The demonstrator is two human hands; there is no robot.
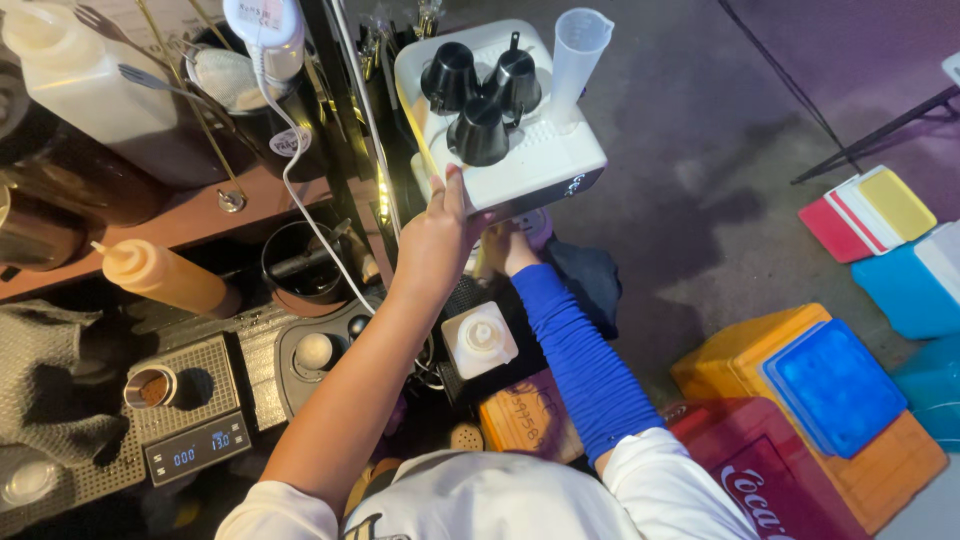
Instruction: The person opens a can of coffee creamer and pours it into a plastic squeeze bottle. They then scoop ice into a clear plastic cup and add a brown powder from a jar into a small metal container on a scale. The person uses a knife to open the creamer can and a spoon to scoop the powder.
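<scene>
A white box-shaped tray (540, 165) carries three black pitchers (480, 130) and a tall clear measuring cup (578, 60). My left hand (440, 235), on a bare arm, grips the tray's near-left edge with the thumb on top. My right hand (508, 246), on an arm in a blue sleeve, reaches under the tray's near edge. Its fingers are hidden beneath the tray, beside a small pale purple thing (536, 226). A white square-topped bottle (480, 340) stands just below both hands.
On the left are an orange squeeze bottle (165, 278), a digital scale (190, 405) with a small metal cup of grounds (151, 387), a big white jug (85, 85) and a white cable (300, 190). Coloured cooler boxes (830, 385) and a red crate (760, 480) sit on the floor at right.
</scene>
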